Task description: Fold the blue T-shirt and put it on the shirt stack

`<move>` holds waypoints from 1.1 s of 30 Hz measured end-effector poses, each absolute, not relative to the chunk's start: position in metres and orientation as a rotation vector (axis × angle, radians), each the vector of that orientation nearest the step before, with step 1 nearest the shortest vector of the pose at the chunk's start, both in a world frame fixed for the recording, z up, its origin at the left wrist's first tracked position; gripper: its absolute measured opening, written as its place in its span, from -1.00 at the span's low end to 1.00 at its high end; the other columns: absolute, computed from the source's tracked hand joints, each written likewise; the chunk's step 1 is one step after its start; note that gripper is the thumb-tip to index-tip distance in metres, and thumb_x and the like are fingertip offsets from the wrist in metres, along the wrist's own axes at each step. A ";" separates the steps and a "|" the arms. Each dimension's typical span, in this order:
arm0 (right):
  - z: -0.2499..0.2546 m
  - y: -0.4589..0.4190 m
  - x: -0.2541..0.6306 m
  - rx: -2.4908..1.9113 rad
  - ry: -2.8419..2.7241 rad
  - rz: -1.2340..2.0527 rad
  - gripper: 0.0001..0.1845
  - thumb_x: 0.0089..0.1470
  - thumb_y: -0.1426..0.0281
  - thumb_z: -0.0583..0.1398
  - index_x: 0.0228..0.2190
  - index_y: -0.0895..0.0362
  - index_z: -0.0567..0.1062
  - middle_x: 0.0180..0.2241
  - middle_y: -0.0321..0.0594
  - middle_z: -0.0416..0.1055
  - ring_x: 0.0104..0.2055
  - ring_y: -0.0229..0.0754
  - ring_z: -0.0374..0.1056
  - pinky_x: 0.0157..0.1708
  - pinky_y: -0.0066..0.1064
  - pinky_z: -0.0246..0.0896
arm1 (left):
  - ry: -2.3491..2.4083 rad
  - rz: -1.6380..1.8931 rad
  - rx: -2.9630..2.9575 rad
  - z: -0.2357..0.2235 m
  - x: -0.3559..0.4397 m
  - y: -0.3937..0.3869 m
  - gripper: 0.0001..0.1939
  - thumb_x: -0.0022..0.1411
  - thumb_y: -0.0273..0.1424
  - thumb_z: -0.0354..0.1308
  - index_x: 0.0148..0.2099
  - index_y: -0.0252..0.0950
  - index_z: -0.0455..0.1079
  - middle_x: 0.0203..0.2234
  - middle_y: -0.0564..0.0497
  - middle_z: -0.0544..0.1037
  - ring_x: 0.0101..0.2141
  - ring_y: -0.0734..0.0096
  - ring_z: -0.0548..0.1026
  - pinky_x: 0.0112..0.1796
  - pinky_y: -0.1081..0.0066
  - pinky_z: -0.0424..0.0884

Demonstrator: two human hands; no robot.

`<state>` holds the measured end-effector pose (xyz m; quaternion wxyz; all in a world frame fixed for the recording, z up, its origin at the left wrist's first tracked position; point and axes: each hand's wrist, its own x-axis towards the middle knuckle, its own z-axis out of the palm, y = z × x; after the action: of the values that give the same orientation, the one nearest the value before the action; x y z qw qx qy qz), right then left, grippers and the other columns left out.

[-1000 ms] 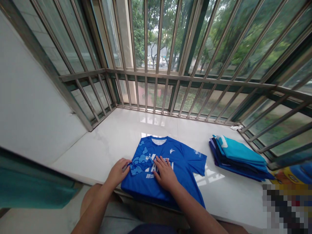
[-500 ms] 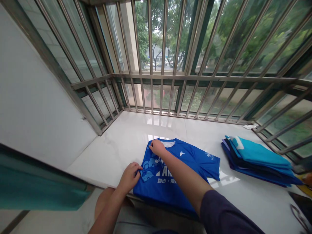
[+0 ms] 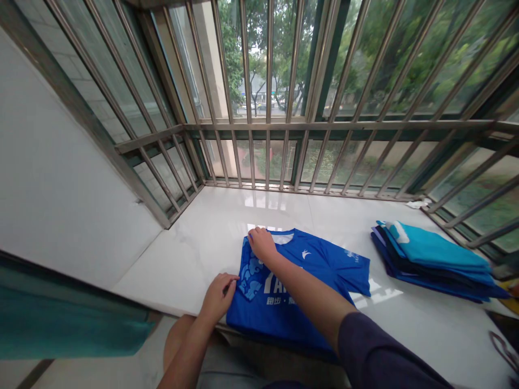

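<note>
A blue sports shirt (image 3: 308, 281) with white lettering lies face up on the white marble sill (image 3: 211, 237), its left sleeve folded in over the chest. My left hand (image 3: 219, 294) pinches the folded left edge near the sill's front. My right hand (image 3: 263, 243) reaches across and grips the fold at the left shoulder, beside the white collar. The right sleeve still lies spread out flat.
A stack of folded blue and turquoise garments (image 3: 430, 259) sits at the right of the sill. Metal window bars (image 3: 267, 124) close off the back and both sides. A teal cloth (image 3: 68, 329) hangs lower left. A small white scrap (image 3: 417, 203) lies by the far right bars.
My right hand moved from the shirt's chest up to the left shoulder by the collar. The left hand kept its pinch on the folded edge. The view shifted slightly left.
</note>
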<state>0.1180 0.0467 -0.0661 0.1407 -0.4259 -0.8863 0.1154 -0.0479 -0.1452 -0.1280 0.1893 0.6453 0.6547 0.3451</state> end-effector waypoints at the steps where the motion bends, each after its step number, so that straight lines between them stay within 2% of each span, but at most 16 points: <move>1: -0.065 0.034 0.129 -1.197 -2.559 0.338 -0.68 0.50 0.26 0.12 0.11 0.10 0.54 0.10 -0.06 0.52 0.17 0.03 0.41 0.18 -0.06 0.36 | 1.872 0.989 1.772 -0.130 -0.050 -0.144 -0.63 0.51 -0.19 0.00 -0.05 -0.15 0.64 -0.19 -0.11 0.69 -0.08 0.10 0.62 0.03 0.08 0.55; 4: -0.072 -0.015 0.175 -1.095 -2.575 0.359 -0.66 0.47 0.25 0.14 0.14 0.06 0.54 0.15 -0.06 0.52 0.22 0.03 0.38 0.24 -0.13 0.28 | 1.991 1.040 1.667 -0.136 -0.055 -0.137 -0.61 0.52 -0.19 -0.04 -0.01 -0.18 0.61 -0.07 -0.12 0.71 -0.01 0.09 0.63 0.09 0.05 0.56; 9: -0.105 -0.076 0.267 -1.057 -2.549 0.430 -0.60 0.43 0.26 0.15 0.22 -0.03 0.52 0.30 -0.13 0.45 0.40 0.06 0.25 0.44 0.01 0.06 | 2.011 0.986 1.934 -0.133 -0.036 -0.103 -0.57 0.51 -0.33 -0.10 0.14 -0.27 0.56 0.03 -0.20 0.68 0.09 0.05 0.60 0.21 -0.05 0.48; 13: -0.113 -0.065 0.322 -1.264 -2.523 0.325 -0.55 0.43 0.26 0.13 0.25 -0.02 0.52 0.40 -0.13 0.36 0.50 0.08 0.14 0.50 0.10 -0.06 | 1.890 0.812 2.216 -0.131 -0.002 -0.056 -0.47 0.55 -0.25 -0.08 0.38 -0.34 0.41 0.36 -0.29 0.47 0.37 -0.05 0.39 0.38 -0.15 0.27; 17: -0.104 -0.026 0.374 -1.704 -2.281 0.107 -0.50 0.45 0.24 0.07 0.27 0.12 0.50 0.37 0.06 0.37 0.44 0.15 0.23 0.43 0.08 0.06 | 2.085 0.510 2.172 -0.143 0.013 -0.016 -0.32 0.51 -0.15 -0.02 0.48 -0.50 0.27 0.47 -0.43 0.27 0.47 -0.22 0.21 0.40 -0.20 0.19; 20: -0.097 0.000 0.419 -2.176 -1.966 -0.025 -0.43 0.43 0.20 0.12 0.29 0.26 0.45 0.29 0.30 0.41 0.32 0.26 0.35 0.27 0.05 0.26 | 2.156 0.380 2.136 -0.152 0.008 -0.005 -0.25 0.53 -0.08 -0.06 0.53 -0.50 0.19 0.51 -0.42 0.20 0.50 -0.20 0.16 0.43 -0.18 0.11; 23: -0.095 0.019 0.454 -2.400 -1.803 -0.020 -0.45 0.39 0.13 0.21 0.14 0.34 0.55 0.09 0.47 0.50 0.18 0.38 0.45 0.06 0.07 0.38 | 2.165 0.352 2.150 -0.154 0.003 -0.004 -0.24 0.54 -0.05 -0.11 0.56 -0.45 0.14 0.54 -0.36 0.14 0.52 -0.14 0.11 0.45 -0.16 0.05; 24: -0.095 0.024 0.461 -2.411 -1.809 0.003 -0.51 0.39 0.13 0.23 0.05 0.32 0.59 0.00 0.45 0.54 0.13 0.36 0.49 0.03 0.05 0.39 | 2.166 0.341 2.150 -0.154 0.002 -0.004 -0.24 0.54 -0.06 -0.11 0.57 -0.44 0.14 0.54 -0.35 0.13 0.52 -0.14 0.10 0.45 -0.16 0.04; 26: -0.096 0.032 0.468 -2.409 -1.854 0.052 -0.66 0.40 0.18 0.26 -0.07 0.21 0.63 -0.09 0.22 0.60 0.04 0.17 0.54 0.06 -0.04 0.40 | 2.163 0.314 2.146 -0.151 0.002 -0.003 -0.23 0.55 -0.05 -0.12 0.57 -0.42 0.12 0.55 -0.33 0.11 0.52 -0.13 0.09 0.45 -0.16 0.02; 29: -0.094 0.041 0.464 -2.392 -1.899 0.086 -0.76 0.41 0.20 0.28 -0.10 0.11 0.60 -0.06 -0.11 0.59 -0.02 -0.10 0.53 0.11 -0.13 0.43 | 2.153 0.279 2.142 -0.150 0.003 0.000 -0.23 0.55 -0.04 -0.13 0.59 -0.41 0.10 0.56 -0.30 0.08 0.53 -0.11 0.07 0.46 -0.17 -0.01; 30: -0.093 0.042 0.461 -2.385 -1.894 0.083 -0.77 0.43 0.21 0.26 -0.09 0.11 0.59 -0.05 -0.12 0.59 -0.03 -0.11 0.53 0.09 -0.16 0.43 | 2.153 0.278 2.141 -0.150 0.002 0.001 -0.23 0.55 -0.04 -0.13 0.59 -0.40 0.10 0.56 -0.29 0.08 0.54 -0.10 0.06 0.46 -0.17 -0.01; 33: -0.083 0.041 0.443 -2.359 -1.847 0.065 -0.68 0.51 0.28 0.06 0.00 0.16 0.55 -0.17 0.05 0.61 -0.12 0.00 0.58 -0.12 -0.21 0.38 | 2.161 0.306 2.136 -0.152 0.001 0.002 -0.24 0.55 -0.03 -0.12 0.59 -0.34 0.10 0.56 -0.26 0.09 0.54 -0.06 0.06 0.46 -0.17 -0.02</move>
<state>0.4435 0.0413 -0.0830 0.0723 -0.7851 -0.6148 0.0216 0.0008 0.0021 -0.1521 0.0437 0.6989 0.7068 0.1003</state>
